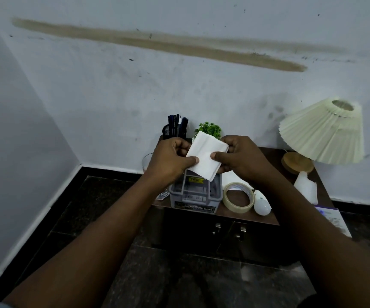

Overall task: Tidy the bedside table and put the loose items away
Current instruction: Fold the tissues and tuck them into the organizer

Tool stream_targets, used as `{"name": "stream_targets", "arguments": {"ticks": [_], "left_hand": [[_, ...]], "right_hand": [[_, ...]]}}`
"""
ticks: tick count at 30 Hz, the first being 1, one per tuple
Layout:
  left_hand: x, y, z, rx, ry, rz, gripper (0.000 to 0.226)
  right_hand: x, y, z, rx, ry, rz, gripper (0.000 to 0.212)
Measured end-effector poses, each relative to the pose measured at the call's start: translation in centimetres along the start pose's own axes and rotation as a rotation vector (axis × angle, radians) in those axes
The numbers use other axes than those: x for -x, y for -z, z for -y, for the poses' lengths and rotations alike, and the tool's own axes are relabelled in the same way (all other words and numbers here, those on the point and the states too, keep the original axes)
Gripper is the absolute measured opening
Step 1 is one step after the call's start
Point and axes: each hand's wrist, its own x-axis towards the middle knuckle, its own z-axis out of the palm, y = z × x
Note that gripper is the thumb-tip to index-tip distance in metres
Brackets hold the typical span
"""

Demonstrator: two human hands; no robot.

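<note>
White paper (206, 157), pinched (left hand (170, 162), right hand (245, 158))

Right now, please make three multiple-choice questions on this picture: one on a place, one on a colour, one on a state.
1. Where does the tape lie? A. between box and bulb B. inside the box C. on the floor
2. What colour is the lampshade? A. red B. cream C. black
3. How is the tissue held? A. by no hand B. by one hand C. by both hands
Answers: 1 A, one at each side of it; 2 B, its pleats are cream; 3 C, left hand and right hand each pinch an edge.
</note>
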Motion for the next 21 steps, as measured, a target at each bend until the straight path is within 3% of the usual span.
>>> {"name": "stream_targets", "arguments": {"ticks": [8,14,17,21], "left_hand": [[0.0,0.1,0.2,-0.088,-0.009,0.022,0.025],[0.9,-0.5,-1.2,0.077,0.011,0.291,0.026],[0.8,-0.4,-1.7,0.118,0.045,0.274,0.011],[0.6,0.1,-1.4,0.083,0.002,0.203,0.023]], "right_hand": [[-0.1,0.2,-0.3,0.003,-0.018,-0.004,0.012],[0.1,-0.6,-0.3,0.040,0.009,0.037,0.012],[0.1,-0.5,-0.2,-0.027,0.007,0.060,0.011],[0.3,-0.2,-0.2,-0.158,-0.021,0.132,0.015]]}}
